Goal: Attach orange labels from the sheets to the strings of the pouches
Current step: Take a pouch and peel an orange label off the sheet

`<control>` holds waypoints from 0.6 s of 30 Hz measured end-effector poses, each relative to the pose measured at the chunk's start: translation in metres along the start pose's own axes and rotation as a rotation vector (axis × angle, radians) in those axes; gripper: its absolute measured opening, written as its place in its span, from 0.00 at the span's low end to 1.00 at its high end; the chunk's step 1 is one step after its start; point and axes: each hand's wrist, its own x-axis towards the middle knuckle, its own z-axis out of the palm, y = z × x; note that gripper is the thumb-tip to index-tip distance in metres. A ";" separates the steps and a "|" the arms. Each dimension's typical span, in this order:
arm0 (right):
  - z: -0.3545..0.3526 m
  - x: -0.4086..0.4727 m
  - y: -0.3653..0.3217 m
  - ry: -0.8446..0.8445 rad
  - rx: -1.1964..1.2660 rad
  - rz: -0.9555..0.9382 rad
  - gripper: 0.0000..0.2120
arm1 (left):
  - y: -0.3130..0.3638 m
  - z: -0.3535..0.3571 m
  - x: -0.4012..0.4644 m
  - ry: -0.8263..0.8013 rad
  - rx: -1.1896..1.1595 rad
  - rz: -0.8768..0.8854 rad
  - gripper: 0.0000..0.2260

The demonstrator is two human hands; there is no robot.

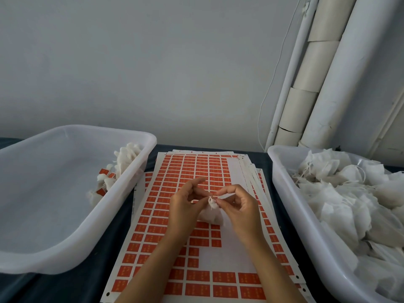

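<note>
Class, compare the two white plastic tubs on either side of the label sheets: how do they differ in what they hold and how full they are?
The left tub is mostly bare, with a few pouches along its right wall; the right tub is heaped with pouches. Orange labels show among the left tub's pouches; the right tub's pouches show only white strings. Both are translucent white and flank the label sheets.

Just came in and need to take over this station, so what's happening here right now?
A person is tagging small white pouches. Both hands hold one pouch above the top label sheet: the left hand and the right hand pinch at its gathered neck, where the string is. No label is visibly on it yet. The left tub holds a few pouches with orange labels; the right tub is piled with unlabelled ones. Part of the top sheet is already bare.
</note>
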 end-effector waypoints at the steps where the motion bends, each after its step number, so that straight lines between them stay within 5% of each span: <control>1: 0.000 0.000 0.001 -0.001 -0.008 -0.015 0.08 | 0.000 0.000 0.000 -0.007 -0.005 0.000 0.19; 18: -0.003 0.001 0.004 -0.086 -0.013 0.016 0.08 | -0.005 -0.003 0.004 -0.163 -0.056 0.016 0.14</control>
